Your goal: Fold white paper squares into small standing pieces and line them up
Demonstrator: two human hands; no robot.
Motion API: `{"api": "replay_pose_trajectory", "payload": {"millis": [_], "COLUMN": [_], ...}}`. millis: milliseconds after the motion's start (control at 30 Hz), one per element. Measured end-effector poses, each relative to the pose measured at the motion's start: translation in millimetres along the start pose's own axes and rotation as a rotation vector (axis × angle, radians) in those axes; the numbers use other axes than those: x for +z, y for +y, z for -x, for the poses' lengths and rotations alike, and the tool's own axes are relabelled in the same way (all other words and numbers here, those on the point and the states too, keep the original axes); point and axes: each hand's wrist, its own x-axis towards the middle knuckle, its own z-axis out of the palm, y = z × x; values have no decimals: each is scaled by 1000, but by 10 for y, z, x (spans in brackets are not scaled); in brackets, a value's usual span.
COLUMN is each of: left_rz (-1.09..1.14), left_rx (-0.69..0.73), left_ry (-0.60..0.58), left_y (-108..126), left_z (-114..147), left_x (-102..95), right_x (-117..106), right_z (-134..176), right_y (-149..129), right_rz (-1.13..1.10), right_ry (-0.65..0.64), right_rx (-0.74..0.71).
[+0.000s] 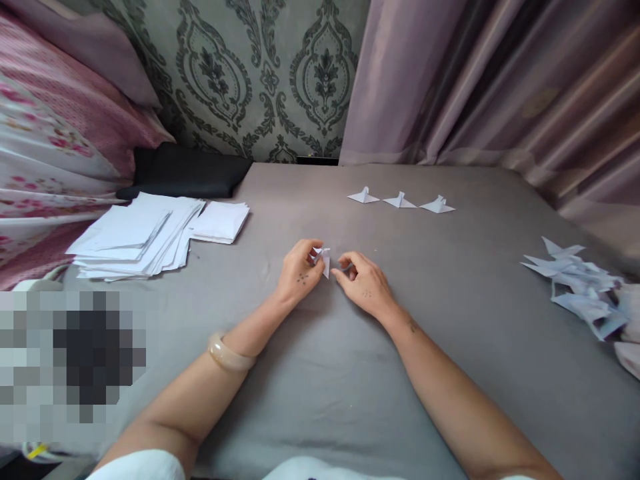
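A small folded white paper (327, 262) is pinched between the thumb and fingers of my left hand (301, 270), just above the grey cloth surface. Part of the paper is hidden behind those fingers. Close by on its right, my right hand (364, 280) has its fingers curled, with a gap between thumb and forefinger and nothing seen in it. Farther back stand three folded paper birds in a row: a left one (365, 195), a middle one (401, 200) and a right one (438, 205).
Stacks of white paper sheets (135, 237) and a smaller square stack (220, 222) lie at the left, before a black folded item (187, 170). Several folded paper birds (580, 277) are heaped at the right edge. Curtains (425, 80) hang at the back right.
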Motion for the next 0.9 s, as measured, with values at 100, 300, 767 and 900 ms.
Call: {"api": "replay_pose_trajectory", "payload": {"millis": [100, 300, 767, 900], "left_rz": [13, -106, -213, -144], "left_rx": [-16, 99, 50, -58], "left_ry": [-8, -105, -156, -173], "left_y": [-10, -236, -141, -70], "left_z": [0, -112, -13, 35], "left_x": [-20, -46, -5, 13], "right_x": [-4, 60, -12, 29], "right_z": [30, 51, -45, -17], "right_y": [-62, -136, 18, -28], "right_rz": [57, 161, 151, 74], "right_ry": [-34, -80, 68, 47], "right_rx": [-1, -94, 23, -41]}}
